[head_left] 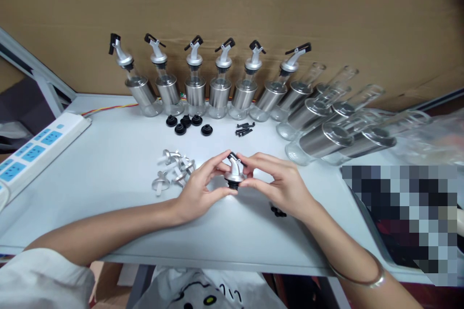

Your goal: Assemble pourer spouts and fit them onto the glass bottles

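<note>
Between my two hands, just above the table, I hold a silver pourer spout [235, 174] upright, with a black lever on top and a black stopper below. My left hand [203, 188] grips it from the left, thumb at the stopper and fingertips near the lever. From the right, the fingers of my right hand [275, 178] close on the lever and the rim. Loose silver spout bodies [177, 169] lie left of my left hand. Black rubber stoppers [185, 122] and thin black levers [244, 129] rest farther back. Small black parts [278, 210] sit beneath my right wrist.
Along the back stands a row of bottles [195, 91] topped with pourers. Several bottles [329, 135] without pourers stand at the right. A white power strip [39, 145] lies on the left, and a pixelated area covers the right edge. Cardboard [232, 0] forms the back wall.
</note>
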A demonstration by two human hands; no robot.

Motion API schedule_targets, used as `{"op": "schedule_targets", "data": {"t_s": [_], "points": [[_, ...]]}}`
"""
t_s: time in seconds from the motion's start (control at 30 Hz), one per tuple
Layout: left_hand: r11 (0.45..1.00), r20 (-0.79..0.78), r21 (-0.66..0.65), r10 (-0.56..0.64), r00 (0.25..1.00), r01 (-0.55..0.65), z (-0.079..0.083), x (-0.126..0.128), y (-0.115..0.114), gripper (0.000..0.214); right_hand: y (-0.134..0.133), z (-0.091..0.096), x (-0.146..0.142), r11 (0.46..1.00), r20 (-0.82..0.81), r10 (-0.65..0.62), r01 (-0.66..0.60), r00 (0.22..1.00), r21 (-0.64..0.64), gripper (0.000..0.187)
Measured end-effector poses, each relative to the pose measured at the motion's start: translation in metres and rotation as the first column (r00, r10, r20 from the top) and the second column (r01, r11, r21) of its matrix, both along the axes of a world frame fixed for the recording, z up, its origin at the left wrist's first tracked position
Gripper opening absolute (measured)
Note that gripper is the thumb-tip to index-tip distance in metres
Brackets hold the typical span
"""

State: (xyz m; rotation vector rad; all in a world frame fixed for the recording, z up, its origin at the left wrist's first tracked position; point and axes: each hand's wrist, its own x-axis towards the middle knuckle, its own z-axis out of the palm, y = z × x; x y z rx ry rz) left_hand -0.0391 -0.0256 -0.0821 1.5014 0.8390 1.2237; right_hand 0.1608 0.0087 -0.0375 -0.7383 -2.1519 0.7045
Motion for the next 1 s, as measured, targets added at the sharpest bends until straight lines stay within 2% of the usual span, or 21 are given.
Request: {"op": "schedule_targets", "data": {"t_s": [0.3,0.57,0.7,0.9,1.0], "points": [[1.000,0.013,-0.009,-0.006,1.000,0.006,-0.0001,0.0006,-0.0002,0.066,-0.0002,0.0013,-0.0002,0.999,0.007,0.002,-0.002,1.000,0.033,0.033],[0.999,0.016,0.013,0.036,0.999,-0.037,0.0025,0.0028,-0.0001,0.068,-0.0045,0.0024,-0.0047,0.990,-0.046,-0.143,0.143,0.989,-0.010,0.020],[0.999,0.011,0.020,0.030,0.999,-0.031,0.0016,0.0025,-0.0005,0.072,-0.0052,0.0017,-0.0049,0.981,-0.013,-0.186,0.185,0.982,-0.054,0.022],[1.000,-0.005,-0.004,0.029,1.000,-0.029,0.0039,0.0032,-0.0003,0.072,-0.0035,0.0025,-0.0046,0.985,0.021,-0.163,0.164,0.986,-0.053,0.019],[0.999,0.020,-0.004,0.042,0.999,-0.042,0.0058,0.0037,-0.0006,0.059,-0.0038,0.0028,-0.0048,0.987,0.017,-0.149,0.149,0.989,-0.059,0.018]]}}
